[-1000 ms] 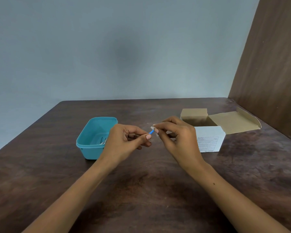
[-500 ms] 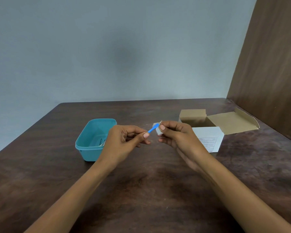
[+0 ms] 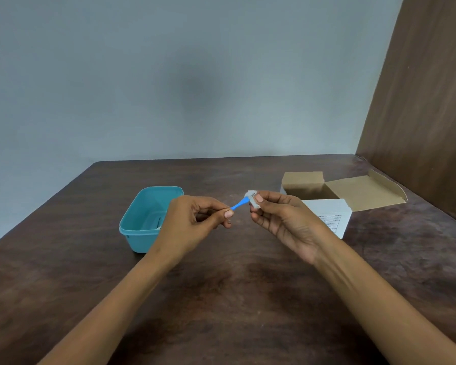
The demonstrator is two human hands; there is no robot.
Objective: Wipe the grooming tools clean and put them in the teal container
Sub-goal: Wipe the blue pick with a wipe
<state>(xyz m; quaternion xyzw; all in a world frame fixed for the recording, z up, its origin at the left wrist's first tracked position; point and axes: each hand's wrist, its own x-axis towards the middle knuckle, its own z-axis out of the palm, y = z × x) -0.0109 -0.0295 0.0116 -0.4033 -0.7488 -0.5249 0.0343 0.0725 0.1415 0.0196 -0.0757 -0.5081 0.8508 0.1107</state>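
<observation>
Both hands are raised a little above the counter (image 3: 221, 299), close to each other near its middle. The left hand (image 3: 192, 222) has its fingers curled, and the thumb and forefinger pinch one end of a thin blue tool (image 3: 238, 205). Only a short blue part of the tool shows between the two hands; the rest is hidden inside the left fingers, so I cannot tell what kind of tool it is. The tool points up and to the right. Its far end goes into a small white wipe (image 3: 252, 198). The right hand (image 3: 284, 219) pinches this wipe around the tool's tip with the thumb and the first fingers, and the other fingers are loosely bent under it, palm turned partly up.

The teal box (image 3: 140, 233) stands on the counter just behind and to the left of the left hand, open at the top. Something pale lies inside near its right wall, but it is too small to name. An open carton (image 3: 363, 191) lies on the counter behind the right hand, its brown flaps spread out and its white side with printed lines turned to the front. A grey wall is behind the counter and a brown panel stands at the right.
</observation>
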